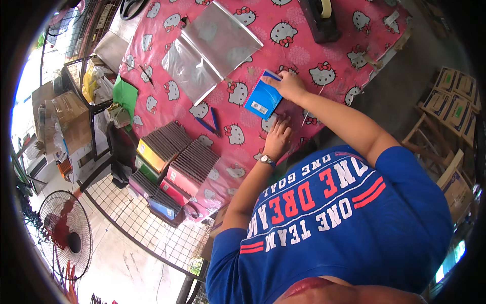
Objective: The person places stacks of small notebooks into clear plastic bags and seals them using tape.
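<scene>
A small blue spiral notebook (264,98) with a white label lies on the pink tablecloth in front of me. My right hand (289,86) grips its far right side, thumb across the cover. Just below the notebook's near edge, my left hand (278,136) rests on the table with its fingers stretched out. It holds nothing that I can see. Left of the notebook lies a pair of blue-handled pliers (214,121). Clear plastic sleeves (221,43) are spread flat beyond it.
Several stacked spiral notebooks (172,162) stand at the table's left edge. A black tape dispenser (319,23) sits at the far side. A green sheet (125,96) hangs at the left edge. A fan (66,235) stands lower left; cardboard boxes (450,96) are at the right.
</scene>
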Motion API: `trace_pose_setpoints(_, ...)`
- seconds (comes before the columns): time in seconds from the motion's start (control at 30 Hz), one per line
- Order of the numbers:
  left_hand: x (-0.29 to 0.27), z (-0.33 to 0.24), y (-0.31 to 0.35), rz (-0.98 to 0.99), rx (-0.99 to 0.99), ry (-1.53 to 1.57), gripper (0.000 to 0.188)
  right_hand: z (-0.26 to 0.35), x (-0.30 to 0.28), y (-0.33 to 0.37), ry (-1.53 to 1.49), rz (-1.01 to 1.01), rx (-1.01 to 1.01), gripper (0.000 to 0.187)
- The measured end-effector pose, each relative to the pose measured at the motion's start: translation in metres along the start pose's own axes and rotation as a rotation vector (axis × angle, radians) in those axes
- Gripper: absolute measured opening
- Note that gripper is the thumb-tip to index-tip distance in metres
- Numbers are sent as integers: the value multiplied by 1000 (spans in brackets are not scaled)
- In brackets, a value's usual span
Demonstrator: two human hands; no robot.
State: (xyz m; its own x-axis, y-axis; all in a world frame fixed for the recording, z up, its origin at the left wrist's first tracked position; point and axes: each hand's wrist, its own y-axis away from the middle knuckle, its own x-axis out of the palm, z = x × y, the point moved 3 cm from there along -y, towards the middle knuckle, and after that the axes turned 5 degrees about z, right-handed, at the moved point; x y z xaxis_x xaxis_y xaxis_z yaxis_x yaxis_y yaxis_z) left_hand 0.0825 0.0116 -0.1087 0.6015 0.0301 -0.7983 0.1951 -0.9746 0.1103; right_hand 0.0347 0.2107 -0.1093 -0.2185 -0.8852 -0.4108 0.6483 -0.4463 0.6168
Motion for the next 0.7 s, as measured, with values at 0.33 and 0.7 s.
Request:
trace_pose_setpoints(0.33,9,-21,5,-186,-235,100,20,22,-4,-4,296,-3,-105,85)
trace_pose_setpoints(0.7,-53,-5,22,-767,-588,970,7,60,-35,65,718,128,-1075,46)
